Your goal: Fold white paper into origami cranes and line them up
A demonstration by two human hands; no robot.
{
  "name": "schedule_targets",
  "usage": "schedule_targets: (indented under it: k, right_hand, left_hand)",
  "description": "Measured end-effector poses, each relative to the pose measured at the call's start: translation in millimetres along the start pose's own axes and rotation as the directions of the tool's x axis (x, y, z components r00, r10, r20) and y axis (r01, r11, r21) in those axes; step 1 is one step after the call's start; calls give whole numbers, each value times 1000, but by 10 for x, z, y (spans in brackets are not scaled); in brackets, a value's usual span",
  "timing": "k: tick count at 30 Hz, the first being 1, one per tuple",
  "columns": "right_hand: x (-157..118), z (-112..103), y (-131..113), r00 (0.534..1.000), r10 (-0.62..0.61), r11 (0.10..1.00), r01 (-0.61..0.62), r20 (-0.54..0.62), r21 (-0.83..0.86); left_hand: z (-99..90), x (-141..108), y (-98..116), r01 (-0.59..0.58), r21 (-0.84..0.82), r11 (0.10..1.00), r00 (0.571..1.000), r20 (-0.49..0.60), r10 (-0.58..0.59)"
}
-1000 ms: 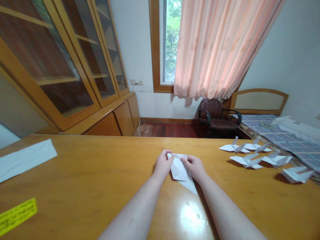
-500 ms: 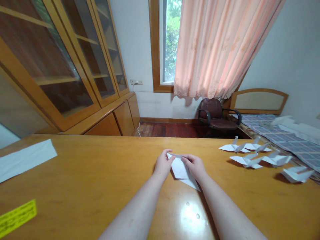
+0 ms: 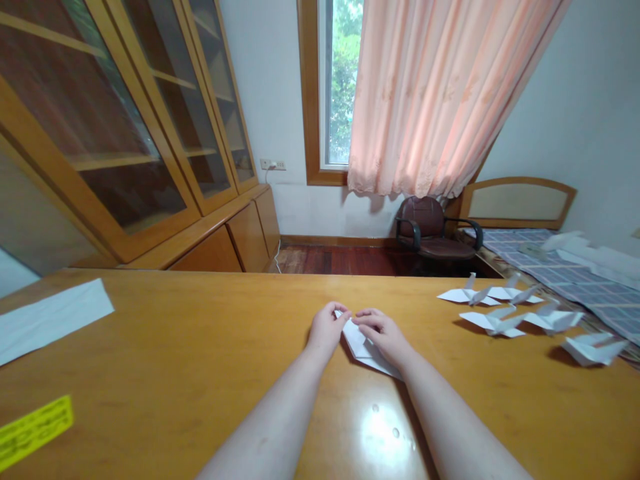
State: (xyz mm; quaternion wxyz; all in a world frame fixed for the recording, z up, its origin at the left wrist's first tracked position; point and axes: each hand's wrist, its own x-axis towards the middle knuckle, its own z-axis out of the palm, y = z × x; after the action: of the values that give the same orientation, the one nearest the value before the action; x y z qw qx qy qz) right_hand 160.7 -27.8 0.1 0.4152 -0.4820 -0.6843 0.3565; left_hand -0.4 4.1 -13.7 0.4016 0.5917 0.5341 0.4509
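A folded sheet of white paper (image 3: 356,345) lies on the wooden table in front of me, with a pointed flap reaching toward the lower right. My left hand (image 3: 327,330) pinches its far left corner between thumb and fingers. Across the upper right of the sheet rests my right hand (image 3: 383,335), its fingers bent and its thumb and fingertips closed on the paper near the left hand's fingertips. The right hand covers part of the folds. To the right stand several folded paper cranes (image 3: 493,321) with spread wings.
White paper (image 3: 60,319) lies at the table's left, and a yellow label (image 3: 35,430) with writing is nearer to me. Beyond the table (image 3: 200,347) are a glass-doored cabinet (image 3: 200,133), an office chair (image 3: 435,230) and a bed (image 3: 575,267).
My right hand has moved left over the paper, bringing its fingertips close to my left hand. The paper's upper layer looks pressed flatter. My left hand has barely moved.
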Motion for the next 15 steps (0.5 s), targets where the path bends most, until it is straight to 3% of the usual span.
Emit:
schedule_targets:
  k: [8,15]
  right_hand:
    - [22,52,-6,985,167,986,-167,-52,16]
    - [22,53,20,988,151,985,-153,-38,-82]
  left_hand:
    - [-14,-7,37,-43,-7,999,999,-23,43]
    - [21,-4,44,-38,-131,991,999,-31,34]
